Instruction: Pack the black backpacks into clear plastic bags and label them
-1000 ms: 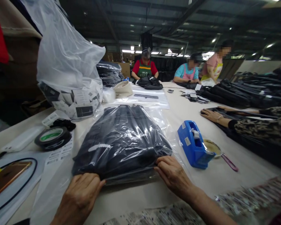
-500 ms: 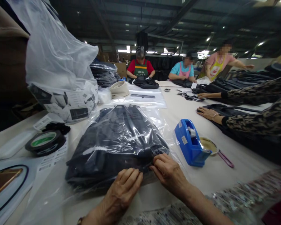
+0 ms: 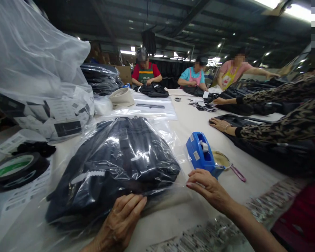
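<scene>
In front of me lies a clear plastic bag [image 3: 144, 157] with a folded dark garment [image 3: 89, 192] inside. My left hand [image 3: 122, 220] is at the bag's near edge, its fingers curled and pressed together on the plastic; the fingertips are partly hidden. To the right, clear of the bag, my right hand [image 3: 210, 189] has its fingers stretched out and holds nothing visible. It is just in front of a blue tape dispenser [image 3: 199, 152], close to its near end.
A roll of tape [image 3: 36, 171] lies at left, below a large translucent bag of tags [image 3: 65, 108]. Behind the dispenser are a beige ring [image 3: 222, 160] and a pink-handled tool [image 3: 238, 172]. At right, a co-worker's patterned sleeves [image 3: 283, 126] reach over dark garments; several people work opposite.
My right hand has let go of the bag's near edge and moved right towards the tape dispenser. My left hand stays at the edge. The view has shifted to the right.
</scene>
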Demonstrator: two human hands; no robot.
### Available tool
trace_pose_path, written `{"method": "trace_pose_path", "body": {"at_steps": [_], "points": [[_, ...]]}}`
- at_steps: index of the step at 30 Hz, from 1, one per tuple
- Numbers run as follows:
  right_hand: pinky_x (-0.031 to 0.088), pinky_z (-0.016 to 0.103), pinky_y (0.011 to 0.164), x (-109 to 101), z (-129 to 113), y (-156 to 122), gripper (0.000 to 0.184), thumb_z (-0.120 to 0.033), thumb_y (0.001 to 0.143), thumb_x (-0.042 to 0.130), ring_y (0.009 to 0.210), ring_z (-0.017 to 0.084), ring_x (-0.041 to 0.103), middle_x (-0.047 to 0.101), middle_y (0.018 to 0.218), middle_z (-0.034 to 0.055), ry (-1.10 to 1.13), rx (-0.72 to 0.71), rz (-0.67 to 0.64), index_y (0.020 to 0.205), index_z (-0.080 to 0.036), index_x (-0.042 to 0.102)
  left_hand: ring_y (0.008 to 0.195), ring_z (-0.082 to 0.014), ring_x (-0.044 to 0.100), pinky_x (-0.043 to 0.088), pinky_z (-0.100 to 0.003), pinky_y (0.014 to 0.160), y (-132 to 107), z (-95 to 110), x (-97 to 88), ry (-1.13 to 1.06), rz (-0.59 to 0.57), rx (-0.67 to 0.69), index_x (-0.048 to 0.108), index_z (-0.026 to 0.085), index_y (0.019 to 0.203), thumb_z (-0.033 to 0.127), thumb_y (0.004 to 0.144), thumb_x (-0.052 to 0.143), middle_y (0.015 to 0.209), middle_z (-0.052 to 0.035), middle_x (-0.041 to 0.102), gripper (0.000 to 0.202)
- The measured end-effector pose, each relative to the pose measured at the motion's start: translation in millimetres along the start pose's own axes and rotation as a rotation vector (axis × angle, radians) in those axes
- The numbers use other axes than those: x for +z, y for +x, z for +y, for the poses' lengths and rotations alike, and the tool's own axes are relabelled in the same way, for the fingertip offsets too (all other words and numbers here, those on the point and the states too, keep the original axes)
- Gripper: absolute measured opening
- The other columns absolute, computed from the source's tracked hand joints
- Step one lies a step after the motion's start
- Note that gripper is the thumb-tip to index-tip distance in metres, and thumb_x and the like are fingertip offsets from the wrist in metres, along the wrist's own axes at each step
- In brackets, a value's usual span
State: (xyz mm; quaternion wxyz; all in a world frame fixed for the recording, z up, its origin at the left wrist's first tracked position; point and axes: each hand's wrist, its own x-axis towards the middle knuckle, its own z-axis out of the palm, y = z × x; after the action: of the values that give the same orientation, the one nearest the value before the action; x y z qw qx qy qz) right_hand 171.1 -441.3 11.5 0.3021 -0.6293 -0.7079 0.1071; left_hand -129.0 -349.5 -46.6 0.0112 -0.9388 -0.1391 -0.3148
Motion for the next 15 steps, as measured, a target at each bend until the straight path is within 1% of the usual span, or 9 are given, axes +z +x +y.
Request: {"method": "trace_pose_path", "body": {"at_steps": [3,5,7,9,11,13,15], "points": [[0.041,0.026,0.064,10.9,4.6,5.9,0.043,-0.053,0.087,0.043,0.062,0.014,0.056,0.058,0.061,-0.0020,0.100,0.224,0.088,0.060,-0.021,0.055,0.112,-0.0196,0.047,0.042,-0.033,0.095,-1.9,0.9,0.3,-0.019,-0.018,-0.032,0.046,0.014,0.126,0.003,0.083,0.046,0.113,-0.0094,0.058,0.044],[0.038,0.024,0.055,21.7,8.6,8.8,0.046,-0.055,0.086,0.042,0.054,0.012,0.052,0.054,0.055,-0.0030,0.103,0.366,0.189,0.058,-0.021,0.051,0.112,-0.0205,0.046,0.042,-0.033,0.095,-2.4,2.1,0.7,-0.023,-0.025,-0.050,0.045,0.014,0.128,0.003,0.084,0.046,0.113,-0.0104,0.057,0.045],[0.036,0.024,0.052,32.3,13.8,7.7,0.044,-0.056,0.085,0.043,0.051,0.012,0.051,0.053,0.053,-0.0033,0.034,0.455,0.302,0.060,-0.021,0.051,0.112,-0.0210,0.046,0.041,-0.033,0.095,-2.1,3.4,1.4,-0.020,-0.026,-0.063,0.042,0.014,0.130,0.004,0.084,0.046,0.113,-0.0108,0.056,0.047],[0.035,0.024,0.053,39.4,17.1,0.9,0.042,-0.055,0.086,0.041,0.052,0.013,0.052,0.054,0.055,-0.0020,-0.097,0.444,0.387,0.063,-0.021,0.052,0.112,-0.0212,0.046,0.041,-0.033,0.095,-1.3,4.6,2.0,-0.015,-0.020,-0.072,0.040,0.016,0.133,0.006,0.085,0.046,0.113,-0.0106,0.055,0.049],[0.036,0.025,0.054,40.1,15.6,-10.4,0.038,-0.049,0.089,0.040,0.055,0.013,0.053,0.057,0.061,0.0000,-0.211,0.357,0.443,0.069,-0.020,0.054,0.111,-0.0213,0.046,0.040,-0.033,0.095,0.1,5.6,2.2,-0.020,-0.011,-0.084,0.039,0.016,0.134,0.008,0.085,0.047,0.113,-0.0103,0.055,0.050],[0.038,0.024,0.057,32.2,10.3,-21.8,0.028,-0.040,0.090,0.042,0.056,0.012,0.053,0.059,0.067,0.0010,-0.277,0.265,0.518,0.077,-0.020,0.056,0.109,-0.0211,0.047,0.040,-0.032,0.095,1.7,6.5,2.2,-0.028,-0.002,-0.095,0.039,0.017,0.134,0.010,0.085,0.049,0.112,-0.0098,0.055,0.050],[0.041,0.026,0.063,16.4,5.9,-27.9,0.017,-0.034,0.088,0.047,0.062,0.013,0.054,0.060,0.073,0.0024,-0.307,0.205,0.640,0.084,-0.020,0.057,0.107,-0.0203,0.049,0.041,-0.031,0.094,3.0,7.3,2.2,-0.028,0.006,-0.101,0.040,0.018,0.134,0.012,0.085,0.048,0.111,-0.0089,0.056,0.050]]}}
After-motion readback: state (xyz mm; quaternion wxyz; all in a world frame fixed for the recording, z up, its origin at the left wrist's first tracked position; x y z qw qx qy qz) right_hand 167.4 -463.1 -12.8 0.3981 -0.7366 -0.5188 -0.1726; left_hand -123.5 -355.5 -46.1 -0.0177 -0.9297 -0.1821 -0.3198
